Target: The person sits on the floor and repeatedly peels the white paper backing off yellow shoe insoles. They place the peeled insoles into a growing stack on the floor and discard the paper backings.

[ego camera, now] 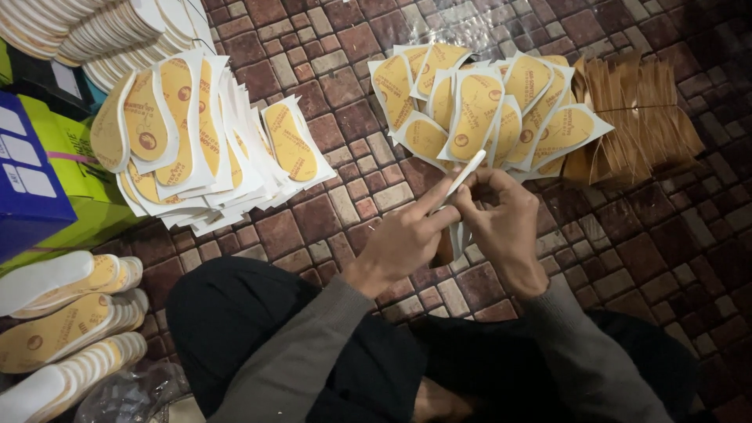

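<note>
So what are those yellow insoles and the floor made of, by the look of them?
The insoles look like thin foam or card with a matte yellow facing on white backing: flat, white-edged, fanned in loose piles. Which one, I cannot tell. The floor looks like reddish-brown brick paving, matte, with pale joints. Both hands hold one white piece edge-on.

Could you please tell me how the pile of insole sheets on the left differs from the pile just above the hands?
The left pile is larger, stacked deep and fanned in overlapping layers; the pile above the hands is smaller, shallower and scattered loosely. The left pile lies beside coloured boxes, the other beside brown cut-outs. Both hold yellow insole shapes on white backing.
</note>
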